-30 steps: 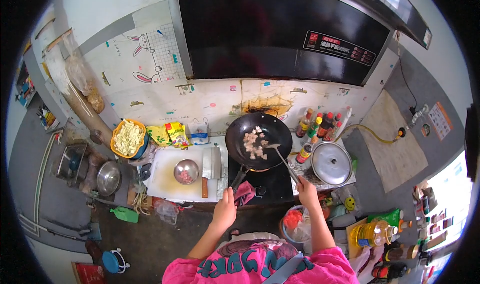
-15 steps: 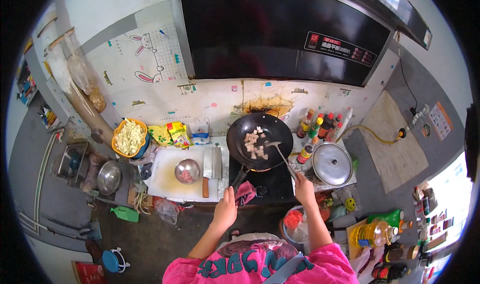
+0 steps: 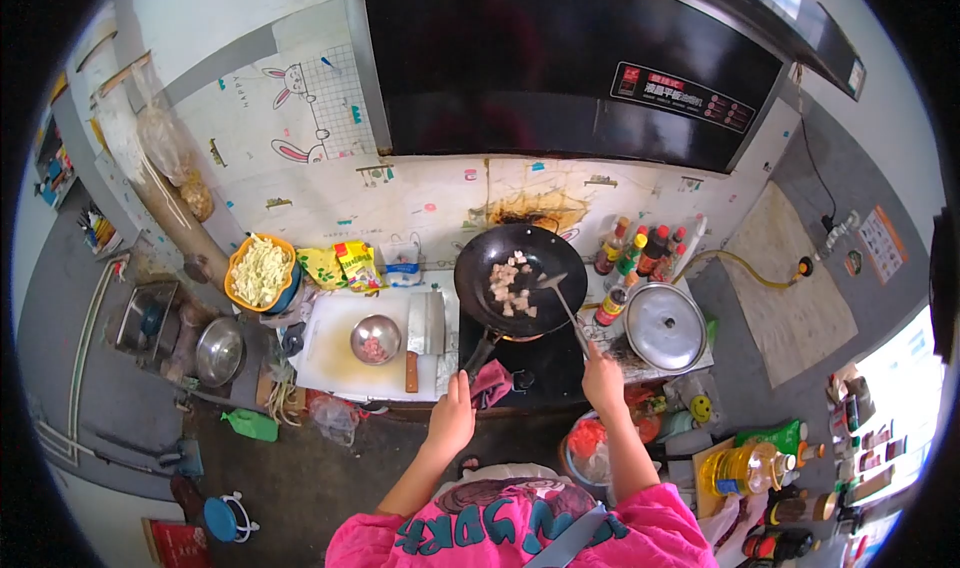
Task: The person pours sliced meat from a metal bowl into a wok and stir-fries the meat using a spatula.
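A black wok (image 3: 480,306) sits on the stove (image 3: 545,373), with several pale browned meat pieces (image 3: 511,286) in it. My left hand (image 3: 453,415) is closed round the end of the wok's handle, beside a dark pink cloth (image 3: 491,383). In my right hand (image 3: 602,378) is the handle of a metal spatula (image 3: 571,312), whose blade lies inside the wok, just right of the meat. Left of the stove, a metal bowl (image 3: 375,339) with pink raw meat and a cleaver (image 3: 427,325) rest on a white cutting board (image 3: 328,343).
A lidded pot (image 3: 664,326) and several sauce bottles (image 3: 636,255) stand right of the wok. At the back left are a yellow basket of cut pale vegetables (image 3: 260,272) and seasoning packets (image 3: 357,266). A range hood (image 3: 560,68) hangs above; a bin (image 3: 588,450) stands below.
The spatula blade has moved slightly up and to the right in the wok, away from the meat. My right hand has shifted a little left and down. My left hand keeps its hold.
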A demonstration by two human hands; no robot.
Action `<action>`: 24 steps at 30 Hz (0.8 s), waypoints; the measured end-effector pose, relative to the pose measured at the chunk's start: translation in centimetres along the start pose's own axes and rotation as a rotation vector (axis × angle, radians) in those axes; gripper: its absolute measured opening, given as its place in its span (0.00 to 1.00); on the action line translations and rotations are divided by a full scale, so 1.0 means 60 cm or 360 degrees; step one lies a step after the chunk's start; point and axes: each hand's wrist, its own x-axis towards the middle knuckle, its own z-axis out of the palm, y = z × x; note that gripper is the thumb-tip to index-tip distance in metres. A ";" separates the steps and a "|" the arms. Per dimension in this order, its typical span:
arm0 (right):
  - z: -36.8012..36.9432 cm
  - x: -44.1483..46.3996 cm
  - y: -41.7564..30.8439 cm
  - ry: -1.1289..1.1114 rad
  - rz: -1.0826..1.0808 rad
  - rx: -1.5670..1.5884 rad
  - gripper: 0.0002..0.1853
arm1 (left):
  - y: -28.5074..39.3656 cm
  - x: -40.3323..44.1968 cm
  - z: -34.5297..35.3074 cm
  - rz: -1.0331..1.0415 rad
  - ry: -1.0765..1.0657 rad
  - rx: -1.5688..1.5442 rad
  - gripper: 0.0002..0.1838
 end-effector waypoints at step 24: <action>0.038 0.041 -0.031 -0.0061 0.0055 0.0192 0.18 | -0.005 -0.002 0.003 0.0011 -0.0003 0.0018 0.36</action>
